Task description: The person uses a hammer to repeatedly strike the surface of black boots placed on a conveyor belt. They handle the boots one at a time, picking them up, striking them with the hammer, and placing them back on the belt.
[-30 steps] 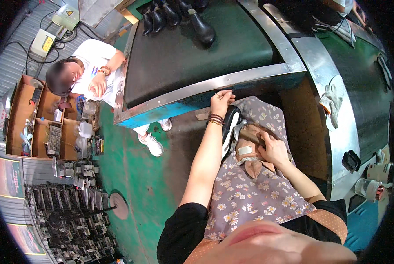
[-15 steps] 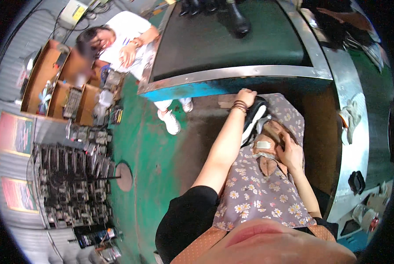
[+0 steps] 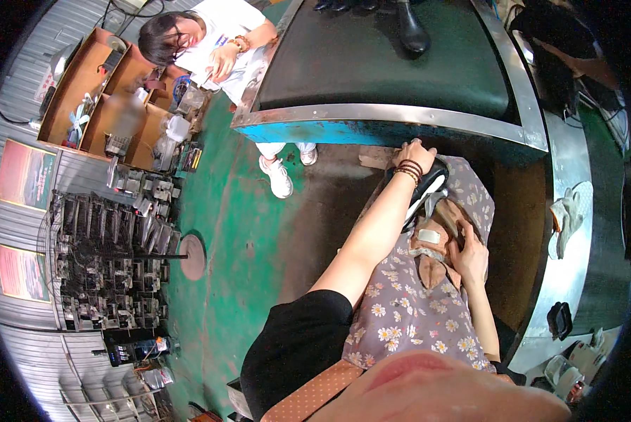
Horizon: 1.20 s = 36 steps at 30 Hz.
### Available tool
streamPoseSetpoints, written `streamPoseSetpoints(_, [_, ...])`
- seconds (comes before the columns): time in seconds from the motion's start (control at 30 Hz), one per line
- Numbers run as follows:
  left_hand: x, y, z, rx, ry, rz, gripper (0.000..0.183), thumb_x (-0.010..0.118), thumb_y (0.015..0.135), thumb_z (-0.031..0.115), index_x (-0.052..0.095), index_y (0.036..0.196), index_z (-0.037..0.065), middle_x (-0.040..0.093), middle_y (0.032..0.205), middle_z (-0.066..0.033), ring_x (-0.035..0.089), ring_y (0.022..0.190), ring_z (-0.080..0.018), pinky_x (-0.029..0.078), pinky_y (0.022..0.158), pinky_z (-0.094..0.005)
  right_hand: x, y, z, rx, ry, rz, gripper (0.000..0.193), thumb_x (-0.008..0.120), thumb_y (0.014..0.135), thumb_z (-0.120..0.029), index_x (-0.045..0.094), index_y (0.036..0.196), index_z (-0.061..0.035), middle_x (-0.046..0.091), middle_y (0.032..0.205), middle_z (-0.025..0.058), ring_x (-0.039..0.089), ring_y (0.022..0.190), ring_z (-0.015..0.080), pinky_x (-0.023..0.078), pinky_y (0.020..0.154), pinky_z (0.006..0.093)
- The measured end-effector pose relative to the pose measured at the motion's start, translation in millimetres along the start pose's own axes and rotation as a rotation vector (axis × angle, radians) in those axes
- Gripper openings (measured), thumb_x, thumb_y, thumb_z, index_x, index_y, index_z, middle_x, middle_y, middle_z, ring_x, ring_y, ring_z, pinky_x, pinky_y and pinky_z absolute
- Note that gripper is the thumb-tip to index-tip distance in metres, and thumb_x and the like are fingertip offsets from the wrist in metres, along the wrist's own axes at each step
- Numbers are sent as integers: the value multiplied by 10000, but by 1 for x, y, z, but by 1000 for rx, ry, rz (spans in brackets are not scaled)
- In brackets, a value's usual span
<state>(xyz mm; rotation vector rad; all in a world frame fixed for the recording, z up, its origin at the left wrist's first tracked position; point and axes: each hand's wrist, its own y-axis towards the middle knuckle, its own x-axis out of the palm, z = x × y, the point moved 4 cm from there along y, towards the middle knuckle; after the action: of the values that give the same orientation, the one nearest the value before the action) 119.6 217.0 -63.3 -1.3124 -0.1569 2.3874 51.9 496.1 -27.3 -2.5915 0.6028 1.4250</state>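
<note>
Fingers of the left hand (image 3: 417, 155) have curled at the shoe (image 3: 433, 174) while the right hand's (image 3: 472, 259) touch tan leather (image 3: 433, 272), perhaps steadying it, both grasps unclear.

Shoe (image 3: 433, 180) on apron (image 3: 400, 301), far L corner | L hand (image 3: 415, 152) at shoe's far end, R hand (image 3: 471, 256) nr apron's R edge | belt (image 3: 371, 81) ahead: shoe form (image 3: 412, 29) twd far edge, co-worker (image 3: 225, 53) at L edge | glove (image 3: 567, 215) on ledge (image 3: 567, 278) R of belt
</note>
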Motion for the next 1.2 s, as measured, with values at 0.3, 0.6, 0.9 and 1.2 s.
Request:
streamPoseSetpoints(0.3, [7, 6, -3, 250, -199, 54, 472, 692, 804, 282, 613, 1207, 50, 613, 1228, -183, 577, 1154, -320, 453, 1001, -397, 1, 1, -1, -17, -5, -8, 514, 661, 787, -182, 488, 1267, -120, 674, 992, 203, 668, 799, 379, 541, 703, 468])
streamPoseSetpoints(0.6, [25, 31, -40, 217, -325, 27, 435, 733, 774, 257, 656, 1115, -3, 674, 1109, -174, 642, 1050, -273, 496, 928, -366, 1, 6, -10, -35, -92, -55, 513, 633, 793, -195, 482, 1276, -112, 674, 965, 220, 662, 744, 399, 539, 680, 488])
streamPoseSetpoints(0.9, [18, 15, -21, 276, -363, -71, 399, 696, 821, 236, 644, 1154, 22, 674, 1127, -155, 641, 1061, -253, 486, 940, -352, -2, 3, -8, -11, -80, -47, 504, 645, 784, -167, 494, 1262, -114, 677, 965, 215, 664, 764, 388, 540, 683, 469])
streamPoseSetpoints(1.2, [24, 35, -39, 357, -454, -232, 411, 699, 827, 198, 631, 1203, 48, 704, 882, -100, 661, 810, -204, 516, 790, -333, -8, 7, -8, 41, 91, -113, 448, 652, 790, -178, 538, 1215, -97, 684, 922, 211, 657, 775, 397, 528, 671, 458])
